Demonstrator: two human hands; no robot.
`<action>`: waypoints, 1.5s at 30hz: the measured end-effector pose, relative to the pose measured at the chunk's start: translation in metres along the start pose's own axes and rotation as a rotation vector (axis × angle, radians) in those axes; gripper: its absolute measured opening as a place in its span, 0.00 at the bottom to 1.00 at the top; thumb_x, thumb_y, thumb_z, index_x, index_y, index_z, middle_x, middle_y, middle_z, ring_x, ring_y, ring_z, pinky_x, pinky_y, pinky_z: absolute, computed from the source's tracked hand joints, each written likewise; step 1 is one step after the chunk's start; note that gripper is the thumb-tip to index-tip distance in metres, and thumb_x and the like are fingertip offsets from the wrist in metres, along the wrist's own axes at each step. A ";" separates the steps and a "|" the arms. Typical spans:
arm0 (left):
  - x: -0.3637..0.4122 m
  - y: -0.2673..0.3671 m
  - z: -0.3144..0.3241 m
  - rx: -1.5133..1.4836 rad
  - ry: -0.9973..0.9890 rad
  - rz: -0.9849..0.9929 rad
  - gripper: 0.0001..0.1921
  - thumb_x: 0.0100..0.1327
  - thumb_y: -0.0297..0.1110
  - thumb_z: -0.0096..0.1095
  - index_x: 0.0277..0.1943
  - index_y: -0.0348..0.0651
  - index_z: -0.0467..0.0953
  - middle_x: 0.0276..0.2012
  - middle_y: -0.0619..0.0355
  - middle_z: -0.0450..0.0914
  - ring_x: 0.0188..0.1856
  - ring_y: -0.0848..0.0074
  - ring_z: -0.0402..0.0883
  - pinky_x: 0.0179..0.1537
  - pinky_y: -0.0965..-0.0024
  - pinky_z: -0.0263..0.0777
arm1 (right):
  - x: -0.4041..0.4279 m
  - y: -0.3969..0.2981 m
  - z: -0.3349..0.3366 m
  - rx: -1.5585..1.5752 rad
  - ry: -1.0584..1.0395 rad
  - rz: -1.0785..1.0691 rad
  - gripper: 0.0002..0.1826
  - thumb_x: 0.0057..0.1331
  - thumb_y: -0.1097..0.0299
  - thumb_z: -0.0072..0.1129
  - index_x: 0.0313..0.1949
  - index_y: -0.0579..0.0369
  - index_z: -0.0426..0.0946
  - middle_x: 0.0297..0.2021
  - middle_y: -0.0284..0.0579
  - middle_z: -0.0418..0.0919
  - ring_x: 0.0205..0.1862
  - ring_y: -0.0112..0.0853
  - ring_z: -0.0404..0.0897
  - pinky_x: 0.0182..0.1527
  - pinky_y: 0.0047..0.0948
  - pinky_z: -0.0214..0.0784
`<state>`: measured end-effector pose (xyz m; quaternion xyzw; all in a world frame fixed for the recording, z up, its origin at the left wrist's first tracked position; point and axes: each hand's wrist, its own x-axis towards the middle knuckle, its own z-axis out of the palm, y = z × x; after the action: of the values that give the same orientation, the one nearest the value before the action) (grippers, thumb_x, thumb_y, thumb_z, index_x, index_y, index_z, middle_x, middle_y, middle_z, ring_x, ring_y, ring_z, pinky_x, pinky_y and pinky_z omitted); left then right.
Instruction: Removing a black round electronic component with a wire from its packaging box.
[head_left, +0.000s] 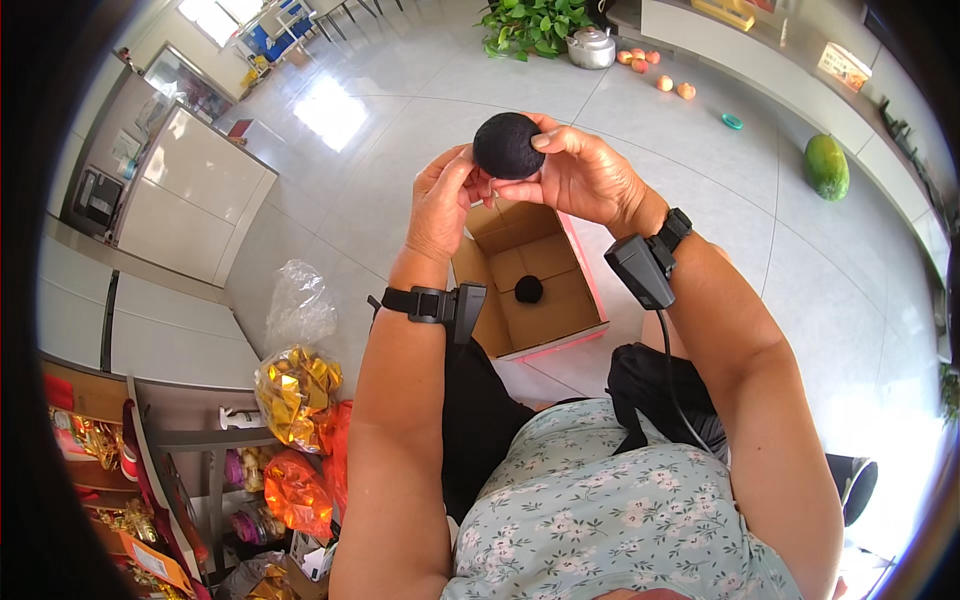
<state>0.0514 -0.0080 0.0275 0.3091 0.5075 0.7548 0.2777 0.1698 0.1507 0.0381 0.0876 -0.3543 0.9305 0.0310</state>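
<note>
A round black ball, its surface fabric-like (508, 146), is held up between both hands above a cardboard box. My right hand (581, 165) grips it from the right, with the thumb on its front. Fingertips of my left hand (448, 196) touch its lower left side. The open cardboard box (592, 330), brown inside with pink outer edges, stands on the floor below the hands. Inside it, on the bottom, lies a second black ball (529, 289). Each forearm wears a strap with a black device.
On the tiled floor ahead are a metal kettle (592, 51), several peaches (664, 83), a teal ring-like object (732, 121) and a green melon-like fruit (826, 168). At left stand cabinets (176, 195) and bags with gold (298, 390) and orange (298, 491) contents.
</note>
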 end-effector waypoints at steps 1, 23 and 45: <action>0.000 0.001 0.000 -0.002 -0.035 -0.011 0.14 0.68 0.36 0.58 0.47 0.33 0.79 0.33 0.58 0.79 0.30 0.78 0.74 0.31 0.73 0.71 | 0.000 0.001 -0.001 0.025 0.002 -0.036 0.28 0.61 0.67 0.59 0.59 0.59 0.63 0.52 0.56 0.73 0.51 0.48 0.79 0.58 0.48 0.74; -0.008 0.007 -0.005 0.106 -0.089 -0.086 0.20 0.61 0.43 0.67 0.47 0.33 0.79 0.28 0.67 0.73 0.27 0.86 0.67 0.31 0.76 0.68 | 0.000 0.001 -0.005 -0.204 0.086 0.000 0.24 0.64 0.65 0.60 0.56 0.57 0.65 0.49 0.53 0.77 0.45 0.42 0.83 0.53 0.39 0.78; -0.009 -0.003 -0.001 0.471 -0.109 0.070 0.06 0.64 0.30 0.66 0.40 0.37 0.83 0.27 0.65 0.78 0.26 0.86 0.71 0.27 0.80 0.67 | 0.006 0.004 -0.012 -0.862 0.564 -0.113 0.32 0.52 0.68 0.70 0.54 0.54 0.64 0.43 0.49 0.75 0.38 0.32 0.78 0.36 0.28 0.74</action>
<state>0.0569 -0.0137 0.0228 0.4233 0.6428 0.6068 0.1986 0.1620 0.1552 0.0278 -0.1683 -0.6782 0.6842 0.2086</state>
